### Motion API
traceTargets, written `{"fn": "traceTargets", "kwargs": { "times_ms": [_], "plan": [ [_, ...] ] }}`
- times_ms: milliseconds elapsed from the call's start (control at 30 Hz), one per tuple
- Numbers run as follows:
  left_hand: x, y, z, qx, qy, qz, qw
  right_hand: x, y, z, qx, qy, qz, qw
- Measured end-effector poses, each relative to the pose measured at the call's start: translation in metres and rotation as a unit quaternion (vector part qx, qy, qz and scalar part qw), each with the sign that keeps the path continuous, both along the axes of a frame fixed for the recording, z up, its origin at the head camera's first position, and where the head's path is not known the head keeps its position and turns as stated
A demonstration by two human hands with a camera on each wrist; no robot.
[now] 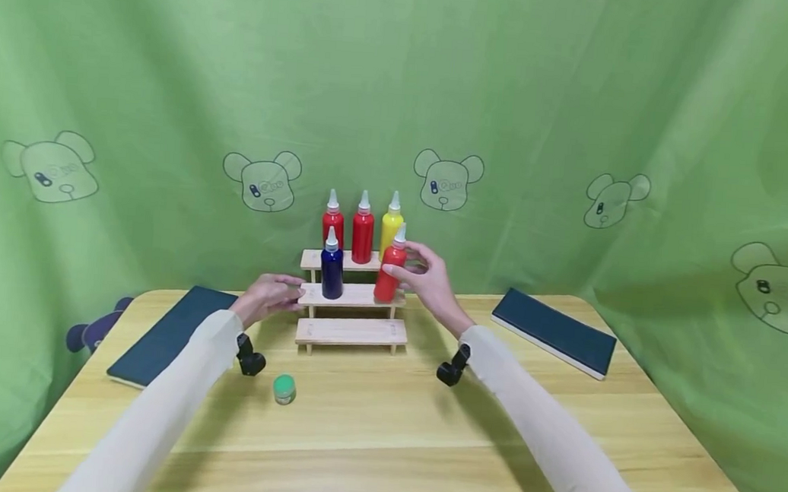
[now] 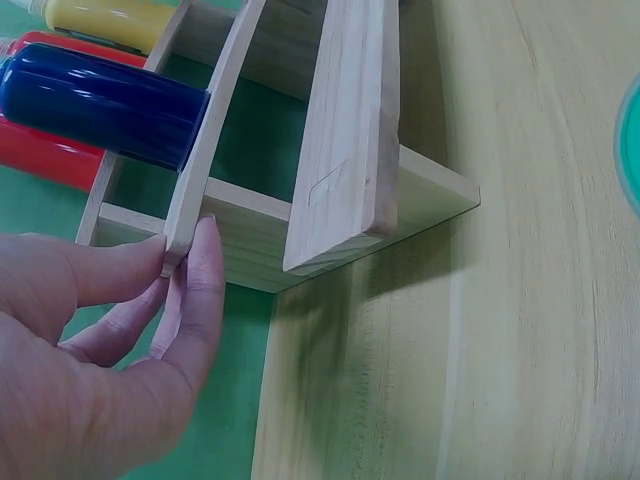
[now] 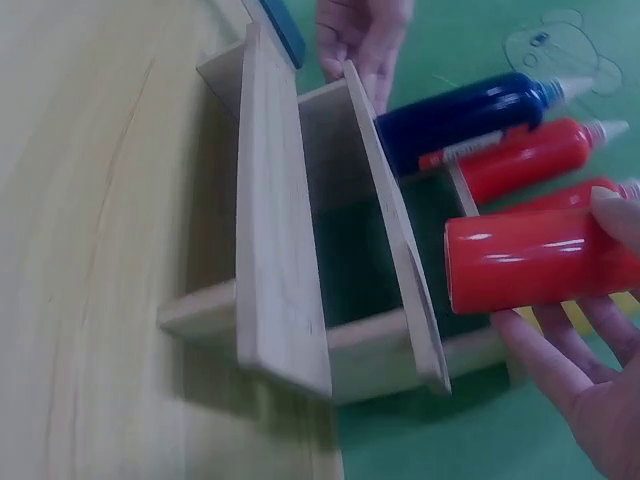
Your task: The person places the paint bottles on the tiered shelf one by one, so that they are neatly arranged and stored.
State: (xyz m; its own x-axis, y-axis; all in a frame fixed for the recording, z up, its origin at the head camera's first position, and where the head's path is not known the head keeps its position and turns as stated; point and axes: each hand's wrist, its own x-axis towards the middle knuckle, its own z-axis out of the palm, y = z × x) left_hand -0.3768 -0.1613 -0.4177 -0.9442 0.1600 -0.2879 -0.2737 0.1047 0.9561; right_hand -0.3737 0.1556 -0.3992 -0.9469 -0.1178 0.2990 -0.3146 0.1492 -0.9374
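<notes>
A three-tier wooden stand (image 1: 354,332) stands on the table. My left hand (image 1: 269,298) pinches the left end of its middle shelf (image 2: 225,100) between thumb and fingers. At the right end of that shelf, my right hand (image 1: 429,280) grips a red squeeze bottle (image 1: 389,275) with a white pointed cap, leaning slightly. Whether its base (image 3: 450,265) touches the shelf, I cannot tell. A dark blue squeeze bottle (image 1: 332,271) stands upright on the middle shelf. Behind, on the top shelf, are two red bottles (image 1: 363,236) and a yellow bottle (image 1: 390,227), partly hidden.
A small green-lidded jar (image 1: 284,389) sits on the table (image 1: 379,458) in front of the stand. Dark flat pads lie on both sides, one at left (image 1: 171,337) and one at right (image 1: 553,332). A green curtain (image 1: 536,81) hangs behind the table.
</notes>
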Motion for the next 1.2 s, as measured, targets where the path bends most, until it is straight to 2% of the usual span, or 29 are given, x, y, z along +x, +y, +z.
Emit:
{"fn": "traceTargets", "kwargs": {
  "times_ms": [167, 333, 533, 667, 900, 1200],
  "plan": [
    [-0.001, -0.001, -0.001, 0.004, 0.002, -0.001, 1.0000, -0.006, -0.025, 0.001, 0.028, 0.041, 0.003, 0.9987],
    [0.000, -0.001, -0.004, 0.012, -0.001, 0.002, 0.9999, -0.008, -0.040, -0.006, 0.047, 0.049, 0.006, 0.9977],
    [0.001, -0.001, -0.004, 0.021, -0.005, 0.000, 0.9998, -0.007, -0.046, -0.021, 0.067, 0.072, 0.004, 0.9952],
    [0.002, -0.003, -0.001, 0.019, -0.004, -0.003, 0.9998, -0.006, -0.051, -0.024, 0.069, 0.092, -0.004, 0.9934],
    [0.000, -0.009, 0.002, 0.058, -0.024, -0.021, 0.9978, -0.007, -0.052, -0.028, 0.085, 0.097, -0.011, 0.9916],
    [-0.003, -0.004, 0.001, 0.023, -0.016, -0.011, 0.9996, -0.007, -0.056, -0.026, 0.090, 0.118, -0.025, 0.9886]
  ]
}}
